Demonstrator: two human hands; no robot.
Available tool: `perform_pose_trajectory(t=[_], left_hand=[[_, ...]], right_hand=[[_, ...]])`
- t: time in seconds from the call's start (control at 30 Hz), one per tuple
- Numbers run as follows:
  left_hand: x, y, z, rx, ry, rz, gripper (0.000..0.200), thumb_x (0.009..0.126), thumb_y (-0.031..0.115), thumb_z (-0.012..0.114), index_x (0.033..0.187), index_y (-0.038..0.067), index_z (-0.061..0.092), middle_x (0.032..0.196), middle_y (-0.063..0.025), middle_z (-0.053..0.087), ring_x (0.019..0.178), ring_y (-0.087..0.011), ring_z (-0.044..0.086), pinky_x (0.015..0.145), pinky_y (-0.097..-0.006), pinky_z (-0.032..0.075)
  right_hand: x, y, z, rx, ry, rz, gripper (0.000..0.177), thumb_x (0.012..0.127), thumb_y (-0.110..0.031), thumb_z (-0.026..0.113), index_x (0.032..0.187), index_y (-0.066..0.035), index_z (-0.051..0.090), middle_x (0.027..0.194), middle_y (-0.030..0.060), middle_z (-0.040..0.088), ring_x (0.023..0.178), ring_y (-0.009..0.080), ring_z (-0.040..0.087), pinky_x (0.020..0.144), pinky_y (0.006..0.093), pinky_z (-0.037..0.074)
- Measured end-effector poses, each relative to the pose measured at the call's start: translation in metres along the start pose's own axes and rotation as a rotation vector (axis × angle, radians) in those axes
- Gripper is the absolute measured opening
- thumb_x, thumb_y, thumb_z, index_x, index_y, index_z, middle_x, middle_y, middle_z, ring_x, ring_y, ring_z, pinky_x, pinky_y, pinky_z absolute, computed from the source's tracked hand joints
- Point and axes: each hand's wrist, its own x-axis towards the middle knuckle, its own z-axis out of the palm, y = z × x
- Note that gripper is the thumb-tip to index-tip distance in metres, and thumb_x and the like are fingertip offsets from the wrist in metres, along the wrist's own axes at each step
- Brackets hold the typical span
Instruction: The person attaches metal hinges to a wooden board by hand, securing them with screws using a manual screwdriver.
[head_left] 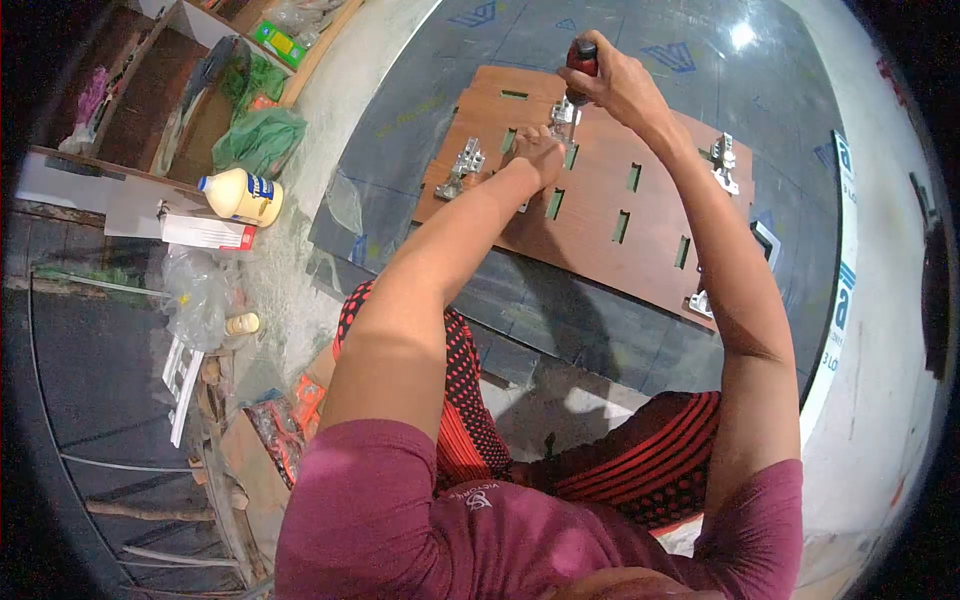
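Note:
My right hand (622,88) is closed around the dark red handle of a screwdriver (582,62), held upright with its shaft pointing down at a brown wooden board (590,215). Low against the board, my left hand (540,158) has its fingers curled beside the shaft; what they pinch is hidden. A metal cabinet hinge (566,112) sits just beyond those fingers, at the shaft. More hinges lie on the board: one hinge (466,162) near the left edge, another hinge (724,160) at the right. Several rectangular slots cut through the board.
Under the board lies a large dark sheet (400,160) with blue markings. To the left are a white bottle with a blue cap (240,196), a white and red box (208,232), clear plastic bags (195,295) and a wooden shelf unit (130,90). A printed white strip (840,290) edges the right side.

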Motion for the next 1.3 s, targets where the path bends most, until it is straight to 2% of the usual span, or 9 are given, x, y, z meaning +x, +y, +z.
perform_pose_trajectory(t=[0.27, 0.43, 0.67, 0.73, 0.93, 1.07, 1.17, 1.23, 1.3], left_hand=[[-0.002, 0.006, -0.003, 0.092, 0.022, 0.037, 0.034, 0.076, 0.024, 0.057, 0.103, 0.003, 0.061, 0.116, -0.0198, 0.044, 0.109, -0.0355, 0.041, 0.087, -0.0468, 0.037], [-0.005, 0.022, 0.012, 0.216, 0.262, 0.041, 0.048, 0.073, 0.035, 0.065, 0.105, 0.0, 0.059, 0.122, -0.0197, 0.036, 0.114, -0.0343, 0.032, 0.09, -0.0471, 0.035], [-0.008, 0.015, -0.007, -0.012, 0.047, 0.012, 0.046, 0.076, 0.035, 0.063, 0.108, 0.002, 0.059, 0.128, -0.019, 0.033, 0.119, -0.0341, 0.03, 0.095, -0.0514, 0.03], [-0.006, 0.012, -0.007, -0.057, 0.0, 0.034, 0.046, 0.077, 0.035, 0.062, 0.109, 0.003, 0.058, 0.128, -0.0189, 0.034, 0.12, -0.0344, 0.031, 0.095, -0.0523, 0.029], [-0.005, -0.005, -0.013, -0.079, -0.171, -0.035, 0.05, 0.08, 0.042, 0.055, 0.12, 0.014, 0.052, 0.13, -0.0186, 0.035, 0.125, -0.0397, 0.025, 0.099, -0.0561, 0.022], [-0.008, -0.012, -0.004, -0.054, -0.042, 0.013, 0.049, 0.08, 0.044, 0.054, 0.121, 0.016, 0.051, 0.131, -0.0186, 0.034, 0.124, -0.0407, 0.026, 0.098, -0.056, 0.023], [-0.007, -0.014, 0.007, 0.11, 0.176, 0.12, 0.043, 0.08, 0.037, 0.054, 0.114, 0.011, 0.054, 0.122, -0.0182, 0.04, 0.114, -0.0364, 0.037, 0.09, -0.0515, 0.031], [0.002, -0.013, 0.028, 0.207, 0.349, 0.203, 0.037, 0.081, 0.031, 0.053, 0.109, 0.006, 0.056, 0.114, -0.0175, 0.044, 0.106, -0.0331, 0.043, 0.085, -0.0476, 0.036], [0.012, -0.005, 0.039, 0.222, 0.399, -0.001, 0.023, 0.081, 0.018, 0.049, 0.093, 0.0, 0.056, 0.097, -0.0131, 0.048, 0.091, -0.0255, 0.048, 0.075, -0.038, 0.04]], right_hand=[[0.006, 0.013, -0.007, 0.318, -0.302, -0.087, 0.036, 0.082, -0.028, 0.063, 0.11, -0.011, 0.048, 0.088, 0.0085, 0.061, 0.072, 0.0166, 0.058, 0.058, 0.03, 0.049], [-0.001, 0.002, 0.001, -0.006, -0.203, 0.053, 0.047, 0.081, -0.032, 0.064, 0.116, -0.007, 0.045, 0.08, 0.0147, 0.062, 0.061, 0.0198, 0.06, 0.055, 0.0315, 0.048], [-0.003, 0.01, -0.003, -0.013, -0.088, 0.044, 0.054, 0.08, -0.036, 0.064, 0.115, 0.0, 0.044, 0.08, 0.0168, 0.062, 0.059, 0.0194, 0.06, 0.054, 0.0313, 0.048], [-0.004, 0.004, -0.011, 0.133, -0.115, 0.101, 0.043, 0.08, -0.032, 0.063, 0.105, 0.0, 0.049, 0.09, 0.0194, 0.064, 0.078, 0.0307, 0.064, 0.066, 0.0382, 0.051], [0.002, 0.004, -0.018, 0.218, -0.158, 0.124, 0.041, 0.082, -0.032, 0.062, 0.105, 0.0, 0.049, 0.091, 0.0173, 0.065, 0.076, 0.0245, 0.066, 0.067, 0.0358, 0.052], [0.002, 0.005, -0.016, 0.201, -0.158, 0.123, 0.04, 0.083, -0.032, 0.06, 0.104, 0.0, 0.05, 0.09, 0.0185, 0.064, 0.078, 0.0274, 0.065, 0.069, 0.0363, 0.052], [0.001, 0.001, -0.014, 0.104, -0.112, 0.023, 0.047, 0.084, -0.037, 0.059, 0.109, 0.0, 0.046, 0.079, 0.0138, 0.062, 0.059, 0.0158, 0.058, 0.056, 0.0308, 0.048], [-0.002, -0.012, -0.019, 0.073, -0.145, 0.061, 0.036, 0.084, -0.029, 0.059, 0.104, 0.0, 0.05, 0.091, 0.0202, 0.063, 0.086, 0.0339, 0.062, 0.072, 0.0393, 0.049], [-0.004, -0.015, -0.017, 0.071, -0.119, 0.034, 0.036, 0.084, -0.029, 0.059, 0.104, 0.0, 0.05, 0.091, 0.0202, 0.064, 0.086, 0.0339, 0.062, 0.072, 0.0396, 0.049]])
